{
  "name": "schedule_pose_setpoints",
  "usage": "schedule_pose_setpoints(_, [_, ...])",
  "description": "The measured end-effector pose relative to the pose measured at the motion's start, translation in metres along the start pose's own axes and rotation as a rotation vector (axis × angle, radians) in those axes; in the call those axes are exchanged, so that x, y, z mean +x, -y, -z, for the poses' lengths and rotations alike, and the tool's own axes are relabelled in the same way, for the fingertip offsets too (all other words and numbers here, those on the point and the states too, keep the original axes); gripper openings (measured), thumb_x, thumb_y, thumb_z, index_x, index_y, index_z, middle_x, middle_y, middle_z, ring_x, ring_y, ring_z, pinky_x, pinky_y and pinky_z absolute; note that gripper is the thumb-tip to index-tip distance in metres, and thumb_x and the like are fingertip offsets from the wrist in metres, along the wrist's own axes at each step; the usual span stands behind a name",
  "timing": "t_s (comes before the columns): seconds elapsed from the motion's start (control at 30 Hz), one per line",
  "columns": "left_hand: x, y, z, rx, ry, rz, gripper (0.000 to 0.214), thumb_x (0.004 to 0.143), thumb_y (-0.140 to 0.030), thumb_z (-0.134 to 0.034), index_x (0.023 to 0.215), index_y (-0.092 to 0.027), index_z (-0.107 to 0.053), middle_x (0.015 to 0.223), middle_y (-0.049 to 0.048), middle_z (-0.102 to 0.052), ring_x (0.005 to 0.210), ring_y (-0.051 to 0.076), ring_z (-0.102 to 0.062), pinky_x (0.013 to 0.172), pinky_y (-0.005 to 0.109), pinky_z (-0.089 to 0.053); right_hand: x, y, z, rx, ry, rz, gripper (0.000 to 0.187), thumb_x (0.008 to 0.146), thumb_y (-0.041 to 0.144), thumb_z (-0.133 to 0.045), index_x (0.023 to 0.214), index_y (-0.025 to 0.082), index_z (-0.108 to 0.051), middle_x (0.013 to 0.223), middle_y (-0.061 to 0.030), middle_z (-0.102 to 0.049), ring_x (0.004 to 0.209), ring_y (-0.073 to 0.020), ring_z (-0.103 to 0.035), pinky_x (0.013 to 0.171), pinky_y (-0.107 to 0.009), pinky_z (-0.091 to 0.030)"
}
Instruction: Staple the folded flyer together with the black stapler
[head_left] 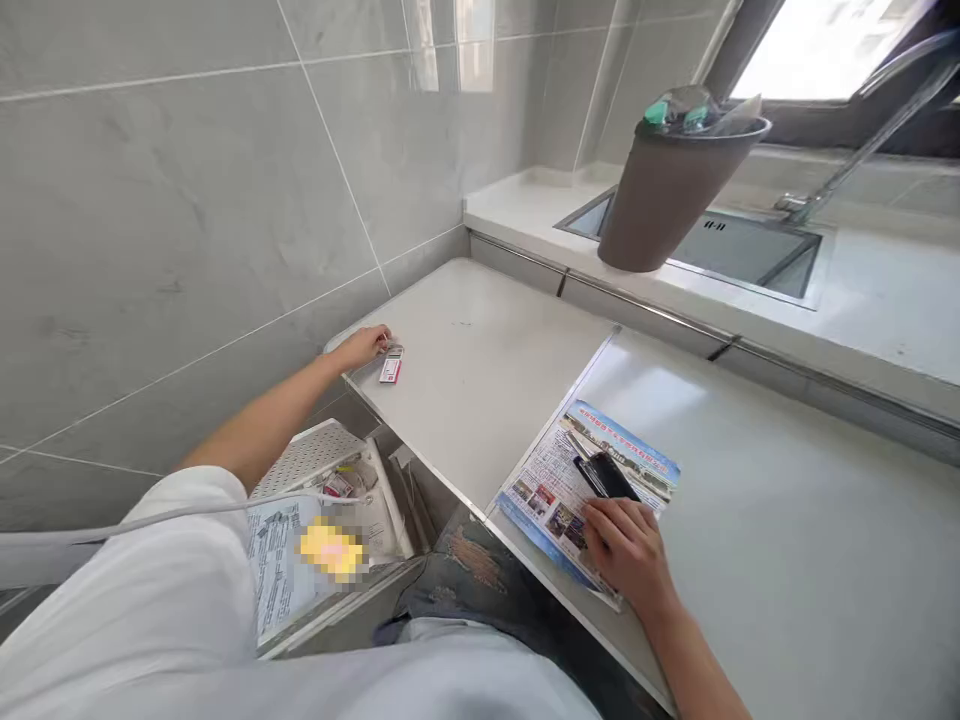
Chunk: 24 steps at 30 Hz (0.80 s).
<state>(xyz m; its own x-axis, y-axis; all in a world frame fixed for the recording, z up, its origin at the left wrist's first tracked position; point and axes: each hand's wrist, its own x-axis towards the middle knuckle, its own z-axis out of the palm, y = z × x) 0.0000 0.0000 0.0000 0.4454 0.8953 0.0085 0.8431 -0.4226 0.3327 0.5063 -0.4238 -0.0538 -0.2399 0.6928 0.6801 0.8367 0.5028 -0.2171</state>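
Note:
At the left end of the table, my left hand [365, 345] has its fingers pinched together around something small and pale that I cannot make out. Just below those fingertips lies a small white-and-red box [391, 368]. My right hand [628, 548] is closed over the near end of what looks like a black stapler [611, 474], with a thin metal part sticking out at its far end. Under the stapler and this hand is a printed leaflet [544, 480] with a blue border and several photos, flat on the table.
The white table [487, 350] has a seam across it. Behind it, a brown bin [675, 190] stands on the counter by a sink [757, 255] and tap. At lower left, an open drawer [409, 500] holds papers and small items. A pale cable [202, 512] crosses my left arm.

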Motion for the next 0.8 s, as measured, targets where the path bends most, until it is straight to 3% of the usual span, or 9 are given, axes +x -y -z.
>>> schedule_pose_setpoints(0.2, [0.004,-0.008,0.003,0.027,0.047,-0.041,0.032,0.096,-0.029,-0.042,0.104,-0.019,-0.071,0.112,0.0099,-0.077,0.106,0.025,-0.070,0.097,0.034,-0.052,0.002,0.002,0.004,-0.006,-0.005,-0.002,0.020,0.095,0.001,-0.070,0.106,0.019,-0.070,0.099,-0.0077,-0.080,0.091,-0.0238,-0.069,0.085,-0.040,-0.048])
schedule_pose_setpoints(0.27, [0.002,-0.012,0.003,0.058,0.060,-0.030,0.035,0.100,-0.035,-0.041,0.106,-0.018,-0.071,0.111,0.0106,-0.077,0.102,0.025,-0.070,0.093,0.034,-0.052,0.003,0.003,0.005,-0.002,-0.004,-0.007,0.021,0.095,0.001,-0.070,0.106,0.019,-0.069,0.098,-0.0073,-0.079,0.091,-0.0235,-0.068,0.084,-0.040,-0.048])
schedule_pose_setpoints(0.37, [0.001,-0.016,0.002,0.113,0.089,-0.022,0.033,0.098,-0.043,-0.053,0.112,-0.021,-0.073,0.111,0.0093,-0.078,0.099,0.026,-0.070,0.087,0.032,-0.051,0.004,0.004,0.006,0.008,0.003,-0.016,0.022,0.095,0.000,-0.071,0.105,0.019,-0.069,0.097,-0.0063,-0.079,0.090,-0.0226,-0.068,0.083,-0.039,-0.047])
schedule_pose_setpoints(0.53, [0.002,-0.019,0.005,0.218,0.148,-0.021,0.023,0.092,-0.038,-0.066,0.105,-0.026,-0.081,0.113,0.0075,-0.078,0.106,0.026,-0.069,0.082,0.030,-0.048,0.004,0.005,0.006,0.016,0.002,-0.024,0.022,0.095,0.001,-0.070,0.106,0.019,-0.069,0.098,-0.0061,-0.080,0.090,-0.0225,-0.067,0.084,-0.039,-0.047])
schedule_pose_setpoints(0.8, [0.011,-0.025,0.004,0.323,0.188,0.011,0.026,0.093,-0.036,-0.066,0.110,-0.028,-0.084,0.117,0.0069,-0.080,0.109,0.026,-0.070,0.078,0.029,-0.046,0.007,0.009,0.004,0.009,-0.002,-0.025,0.020,0.096,0.001,-0.070,0.105,0.019,-0.070,0.097,-0.0065,-0.080,0.089,-0.0223,-0.067,0.085,-0.039,-0.047])
